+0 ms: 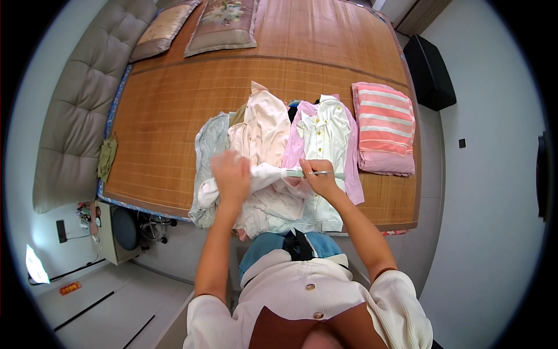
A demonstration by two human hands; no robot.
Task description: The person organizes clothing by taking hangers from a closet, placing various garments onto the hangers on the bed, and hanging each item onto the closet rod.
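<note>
Cream shirtfront (282,291), right hand (318,179) around hanger (294,173)

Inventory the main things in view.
Hooked hanger: 1, pale green, centre
Crumpled garment: 1, white, centre
Smooth garment: 1, peach, centre
Buttoned garment: 1, white, centre-right
Sleeved garment: 1, lilac, beneath that
Crinkled garment: 1, grey, centre-left
Folded cloth stack: 1, striped pink, right
Woven mat: 1, brown, beneath clothes
Satiny pillows: 2, beige, upper left
Tufted headboard: 1, grey, left
Boxy object: 1, black, upper right
Left hand: 1, at crumpled garment
Right hand: 1, holding hanger
</note>
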